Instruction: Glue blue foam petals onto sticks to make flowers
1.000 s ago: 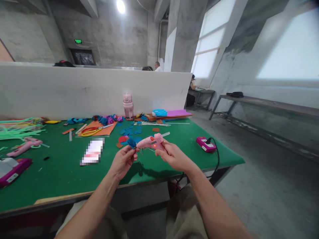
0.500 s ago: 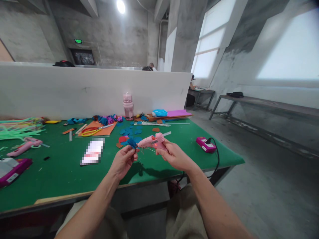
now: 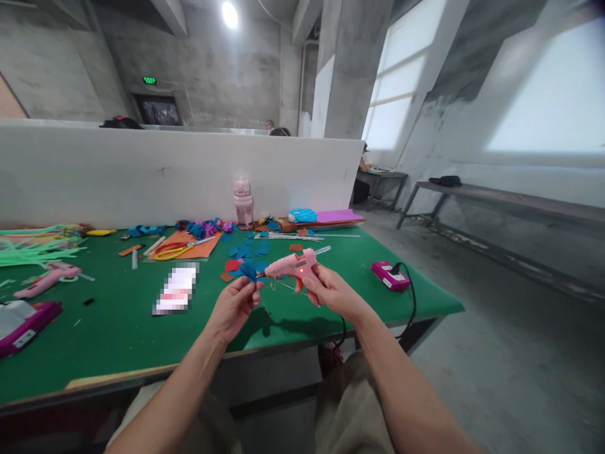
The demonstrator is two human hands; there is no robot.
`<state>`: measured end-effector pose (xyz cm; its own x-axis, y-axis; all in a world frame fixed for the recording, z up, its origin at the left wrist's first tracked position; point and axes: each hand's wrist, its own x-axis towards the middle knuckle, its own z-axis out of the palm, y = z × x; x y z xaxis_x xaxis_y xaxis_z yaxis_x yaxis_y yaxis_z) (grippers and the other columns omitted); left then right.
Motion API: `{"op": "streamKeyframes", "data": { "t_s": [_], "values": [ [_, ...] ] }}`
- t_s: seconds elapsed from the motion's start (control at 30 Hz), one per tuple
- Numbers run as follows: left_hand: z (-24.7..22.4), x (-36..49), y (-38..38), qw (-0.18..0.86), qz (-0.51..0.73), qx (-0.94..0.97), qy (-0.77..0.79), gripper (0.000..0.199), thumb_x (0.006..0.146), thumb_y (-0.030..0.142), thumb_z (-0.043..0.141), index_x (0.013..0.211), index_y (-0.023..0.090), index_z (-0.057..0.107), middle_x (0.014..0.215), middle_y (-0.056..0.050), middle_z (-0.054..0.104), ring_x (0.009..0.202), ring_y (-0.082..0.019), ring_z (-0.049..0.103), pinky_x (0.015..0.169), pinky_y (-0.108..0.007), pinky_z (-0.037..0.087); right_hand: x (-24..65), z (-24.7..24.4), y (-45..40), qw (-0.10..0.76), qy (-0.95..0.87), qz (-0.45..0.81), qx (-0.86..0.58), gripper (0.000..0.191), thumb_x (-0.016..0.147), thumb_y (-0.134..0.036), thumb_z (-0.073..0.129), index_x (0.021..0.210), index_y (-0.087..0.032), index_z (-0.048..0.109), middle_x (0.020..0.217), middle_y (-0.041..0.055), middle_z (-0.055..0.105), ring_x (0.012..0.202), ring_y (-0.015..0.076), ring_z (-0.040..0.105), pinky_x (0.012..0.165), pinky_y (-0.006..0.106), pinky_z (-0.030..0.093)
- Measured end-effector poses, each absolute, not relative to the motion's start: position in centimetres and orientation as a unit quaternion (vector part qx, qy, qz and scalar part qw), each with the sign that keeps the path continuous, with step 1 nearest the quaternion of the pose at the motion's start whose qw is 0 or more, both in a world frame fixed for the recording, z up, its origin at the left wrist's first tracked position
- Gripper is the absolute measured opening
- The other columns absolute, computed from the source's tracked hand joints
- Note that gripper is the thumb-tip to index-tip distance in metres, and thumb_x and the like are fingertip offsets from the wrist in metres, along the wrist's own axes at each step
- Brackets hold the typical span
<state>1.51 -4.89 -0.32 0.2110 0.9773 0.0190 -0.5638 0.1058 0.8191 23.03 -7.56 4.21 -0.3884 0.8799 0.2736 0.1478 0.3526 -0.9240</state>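
My left hand [image 3: 237, 307] pinches a small blue piece [image 3: 248, 272] between thumb and fingers, above the green table [image 3: 198, 340]. My right hand [image 3: 333, 291] is wrapped round the handle of a pink glue gun [image 3: 289, 265] with a small red light on its side. Its nozzle points left and is at or very near the blue piece; whether they touch is hard to tell. Thin strands hang below the nozzle. Just behind my left hand lie a red disc [image 3: 232, 265] and several blue cut pieces [image 3: 261, 250].
Yellow-handled pliers [image 3: 172, 253] lie on orange sheets. A pink bottle [image 3: 244, 205] stands by the white partition [image 3: 189, 170]. Purple power strips lie right [image 3: 390, 275] and left [image 3: 33, 326]. A second glue gun [image 3: 47, 279] and a blurred white item [image 3: 176, 289] are on the left.
The glue gun has shifted slightly right and tilted, its rear end higher. My right hand moved a little right with it. My left hand has barely moved.
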Motion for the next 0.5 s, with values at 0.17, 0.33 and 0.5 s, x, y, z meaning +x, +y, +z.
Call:
{"op": "streamKeyframes", "data": {
  "t_s": [0.17, 0.33, 0.5],
  "values": [
    [-0.38, 1.45, -4.85, 0.690, 0.556, 0.372, 0.275, 0.019, 0.066, 0.016, 0.070, 0.079, 0.012, 0.058, 0.071, -0.002, 0.062, 0.051, -0.004, 0.051, 0.049, -0.014, 0.041, 22.94, 4.17, -7.49, 0.419, -0.703, 0.448, -0.359, 0.026, 0.086, -0.038, 0.043, 0.096, -0.014, 0.046, 0.083, 0.0034, 0.057, 0.048, 0.0051, 0.040, 0.043, 0.020, 0.033],
    [-0.40, 1.48, -4.93, 0.683, 0.555, 0.373, 0.293, 0.021, 0.065, 0.016, 0.071, 0.080, 0.013, 0.058, 0.072, -0.002, 0.064, 0.051, -0.005, 0.052, 0.049, -0.016, 0.042, 22.69, 4.51, -7.65, 0.412, -0.719, 0.403, -0.388, 0.024, 0.086, -0.036, 0.044, 0.091, -0.014, 0.050, 0.075, 0.0015, 0.057, 0.045, 0.0057, 0.040, 0.044, 0.020, 0.034],
    [-0.42, 1.52, -4.94, 0.672, 0.562, 0.380, 0.296, 0.020, 0.065, 0.015, 0.071, 0.079, 0.012, 0.058, 0.072, -0.003, 0.064, 0.051, -0.006, 0.052, 0.049, -0.017, 0.043, 22.59, 4.52, -7.75, 0.397, -0.756, 0.318, -0.412, 0.023, 0.086, -0.034, 0.044, 0.084, -0.015, 0.056, 0.059, -0.0010, 0.051, 0.047, 0.0093, 0.043, 0.049, 0.022, 0.037]
  ]
}}
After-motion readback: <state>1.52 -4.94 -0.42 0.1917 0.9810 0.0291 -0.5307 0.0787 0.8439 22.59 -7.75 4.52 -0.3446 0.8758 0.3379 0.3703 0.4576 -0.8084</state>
